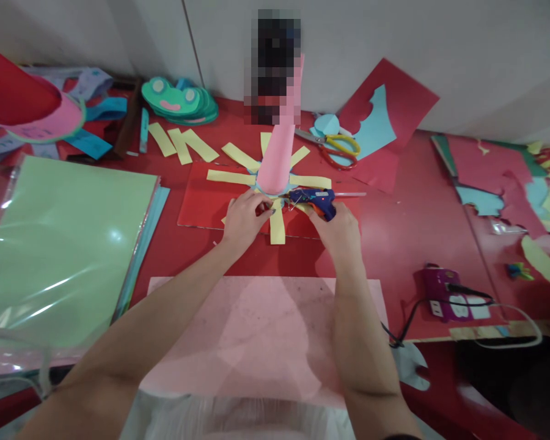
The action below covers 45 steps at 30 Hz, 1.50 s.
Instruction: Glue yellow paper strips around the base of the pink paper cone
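Note:
A pink paper cone stands point-up on a red board, its base ringed by a blue paper edge and yellow paper strips that spread out like rays. My right hand grips a dark blue hot glue gun, whose nozzle points left at the front of the cone's base. A clear glue stick juts from the gun's back. Close to the nozzle, my left hand has its fingers bent and drawn together at the base's front left. What they pinch, if anything, is hidden.
Scissors and blue and red paper scraps lie behind the gun. Green frog-face cutouts and loose yellow strips are at the back left. Plastic-wrapped paper sheets fill the left. A purple power socket with a black cord sits right.

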{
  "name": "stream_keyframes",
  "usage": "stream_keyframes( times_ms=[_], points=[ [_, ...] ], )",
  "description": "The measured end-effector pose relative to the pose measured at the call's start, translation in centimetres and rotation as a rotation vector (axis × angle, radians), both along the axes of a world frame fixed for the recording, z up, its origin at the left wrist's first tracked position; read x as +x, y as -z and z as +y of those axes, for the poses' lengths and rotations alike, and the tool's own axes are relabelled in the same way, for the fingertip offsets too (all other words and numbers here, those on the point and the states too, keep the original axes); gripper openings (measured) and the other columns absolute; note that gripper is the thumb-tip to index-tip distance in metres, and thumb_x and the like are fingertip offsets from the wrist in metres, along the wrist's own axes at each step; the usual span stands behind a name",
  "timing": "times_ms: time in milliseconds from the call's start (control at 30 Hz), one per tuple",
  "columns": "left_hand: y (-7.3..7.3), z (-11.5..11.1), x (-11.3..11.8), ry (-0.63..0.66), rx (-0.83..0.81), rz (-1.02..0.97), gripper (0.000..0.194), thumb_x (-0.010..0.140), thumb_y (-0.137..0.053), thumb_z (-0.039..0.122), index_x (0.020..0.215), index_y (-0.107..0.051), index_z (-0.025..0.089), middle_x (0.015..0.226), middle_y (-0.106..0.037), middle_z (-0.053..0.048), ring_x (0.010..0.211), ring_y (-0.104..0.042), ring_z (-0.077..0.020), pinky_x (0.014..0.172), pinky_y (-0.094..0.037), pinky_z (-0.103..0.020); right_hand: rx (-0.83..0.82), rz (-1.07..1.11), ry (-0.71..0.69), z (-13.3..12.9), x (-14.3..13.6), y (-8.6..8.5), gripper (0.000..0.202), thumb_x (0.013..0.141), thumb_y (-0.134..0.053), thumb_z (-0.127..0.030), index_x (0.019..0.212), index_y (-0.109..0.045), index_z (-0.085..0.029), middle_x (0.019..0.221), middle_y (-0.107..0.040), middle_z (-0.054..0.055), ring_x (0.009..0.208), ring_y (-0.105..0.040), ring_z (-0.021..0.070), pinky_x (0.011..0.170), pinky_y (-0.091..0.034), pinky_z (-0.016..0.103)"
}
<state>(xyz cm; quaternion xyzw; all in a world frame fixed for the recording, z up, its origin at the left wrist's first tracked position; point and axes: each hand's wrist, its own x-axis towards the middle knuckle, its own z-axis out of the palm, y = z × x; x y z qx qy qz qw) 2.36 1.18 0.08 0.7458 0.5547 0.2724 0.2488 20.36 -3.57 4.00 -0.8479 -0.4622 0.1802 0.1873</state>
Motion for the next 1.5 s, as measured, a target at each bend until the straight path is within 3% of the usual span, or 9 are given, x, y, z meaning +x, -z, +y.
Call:
stream_keyframes(
  times_ms=[233, 367, 500, 600, 767, 933, 1133, 1500],
  points=[
    [-0.3, 0.0, 0.1, -0.024, -0.039, -0.019, 0.015, 0.080, -0.070, 0.017, 0.083, -0.057, 0.022, 0.080, -0.064, 0.003, 0.075, -0.058, -0.0153, 0.078, -0.040, -0.033, 0.025, 0.067, 0.021, 0.0, 0.2, 0.2, 0.045, 0.071, -0.064, -0.059, 0.093, -0.061, -0.020, 0.090, -0.067, 0.010, 0.088, -0.062, 0.0285, 0.073, -0.045, 0.040],
    [-0.3, 0.0, 0.2, -0.051, -0.067, -0.039, 0.021, 0.079, -0.070, 0.017, 0.079, -0.050, 0.022, 0.078, -0.063, 0.004, 0.073, -0.057, -0.0148, 0.079, -0.041, -0.033, 0.043, 0.076, 0.024, 0.0, 0.3, 0.4, 0.042, 0.072, -0.064, -0.054, 0.096, -0.063, -0.020, 0.090, -0.067, 0.010, 0.088, -0.062, 0.0284, 0.072, -0.045, 0.039],
    [-0.5, -0.2, -0.1, -0.041, -0.005, 0.015, 0.014, 0.083, -0.064, 0.017, 0.081, -0.051, 0.022, 0.089, -0.064, -0.002, 0.082, -0.060, -0.0184, 0.079, -0.043, -0.034, 0.046, 0.097, 0.036, 0.0, 0.3, 0.3, 0.036, 0.073, -0.062, -0.048, 0.096, -0.063, -0.020, 0.090, -0.068, 0.009, 0.086, -0.063, 0.0268, 0.071, -0.045, 0.037],
    [-0.8, -0.7, -0.3, 0.014, 0.122, 0.135, 0.004, 0.089, -0.054, 0.018, 0.089, -0.057, 0.021, 0.099, -0.066, -0.007, 0.095, -0.061, -0.0235, 0.085, -0.044, -0.038, 0.071, 0.123, 0.035, 0.0, 0.4, 0.3, 0.035, 0.073, -0.062, -0.051, 0.090, -0.064, -0.020, 0.087, -0.068, 0.008, 0.082, -0.062, 0.0254, 0.070, -0.045, 0.036],
    [-1.0, -2.3, 0.4, 0.229, 0.230, 0.256, 0.029, 0.096, -0.039, 0.019, 0.115, -0.062, 0.018, 0.123, -0.065, -0.011, 0.116, -0.059, -0.0245, 0.104, -0.041, -0.040, 0.106, 0.152, 0.024, -0.1, 1.1, 0.6, 0.038, 0.071, -0.063, -0.054, 0.089, -0.064, -0.021, 0.084, -0.068, 0.007, 0.081, -0.062, 0.0254, 0.069, -0.045, 0.035],
    [-0.6, -3.6, 1.2, 0.283, 0.213, 0.388, 0.043, 0.099, -0.037, 0.023, 0.136, -0.051, 0.007, 0.145, -0.049, -0.018, 0.135, -0.046, -0.0276, 0.116, -0.032, -0.043, 0.125, 0.152, 0.042, 0.0, 1.7, 0.8, 0.036, 0.070, -0.063, -0.051, 0.088, -0.065, -0.020, 0.084, -0.069, 0.007, 0.077, -0.061, 0.0237, 0.068, -0.045, 0.035],
    [-0.7, -3.7, 1.1, 0.293, 0.212, 0.476, 0.047, 0.099, -0.037, 0.026, 0.138, -0.048, 0.002, 0.144, -0.050, -0.019, 0.133, -0.048, -0.0282, 0.118, -0.030, -0.046, 0.142, 0.173, 0.043, 0.0, 1.9, 0.6, 0.035, 0.069, -0.063, -0.052, 0.082, -0.064, -0.020, 0.078, -0.067, 0.006, 0.072, -0.059, 0.0220, 0.066, -0.043, 0.034],
    [-0.8, -3.6, 1.1, 0.295, 0.217, 0.482, 0.047, 0.099, -0.037, 0.026, 0.139, -0.048, 0.004, 0.143, -0.051, -0.018, 0.132, -0.050, -0.0281, 0.119, -0.024, -0.051, 0.130, 0.180, 0.058, 0.1, 1.9, 0.7, 0.037, 0.067, -0.063, -0.053, 0.086, -0.066, -0.020, 0.082, -0.068, 0.007, 0.076, -0.060, 0.0235, 0.068, -0.044, 0.036]
  ],
)
